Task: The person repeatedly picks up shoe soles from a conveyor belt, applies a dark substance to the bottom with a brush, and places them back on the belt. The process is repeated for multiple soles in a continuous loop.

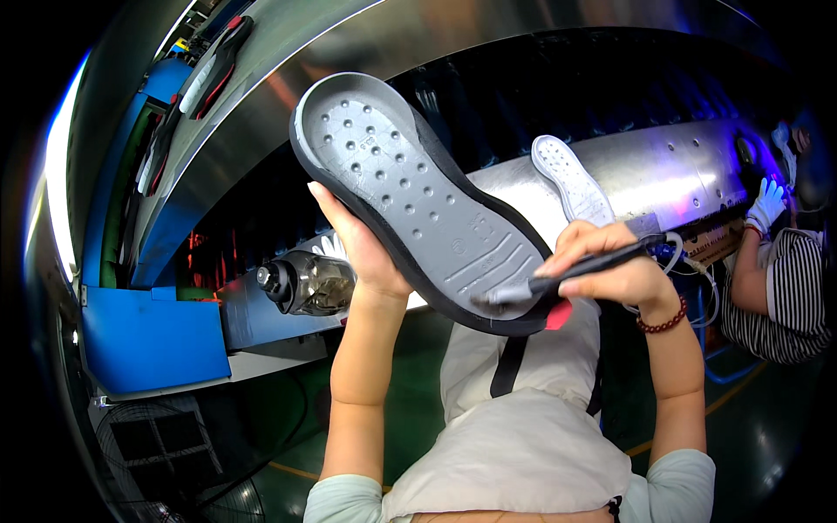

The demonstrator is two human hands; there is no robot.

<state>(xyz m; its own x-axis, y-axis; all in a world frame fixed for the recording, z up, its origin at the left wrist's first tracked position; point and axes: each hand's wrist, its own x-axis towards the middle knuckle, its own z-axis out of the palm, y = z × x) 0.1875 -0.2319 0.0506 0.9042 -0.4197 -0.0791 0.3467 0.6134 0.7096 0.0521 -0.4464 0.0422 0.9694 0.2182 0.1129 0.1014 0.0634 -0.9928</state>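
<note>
A large shoe sole [418,200], grey inside with a black edge and a red tip, is held up in front of me, tilted. My left hand [366,248] grips it by its left edge near the heel half. In my right hand [606,261] is a black-handled brush [523,289], its bristles touching the grey inner face near the toe end. Small round dimples cover the heel half, and curved ridges cross the toe half. Beyond my right hand another sole [571,179], whitish and dimpled, lies on the metal bench [649,170].
A clear bottle with a black cap [305,281] stands left of my left forearm. Several red-and-black soles [218,70] rest on the conveyor at upper left, by a blue machine housing [148,336]. A co-worker's gloved hand [767,205] is at far right. A fan [179,453] stands below left.
</note>
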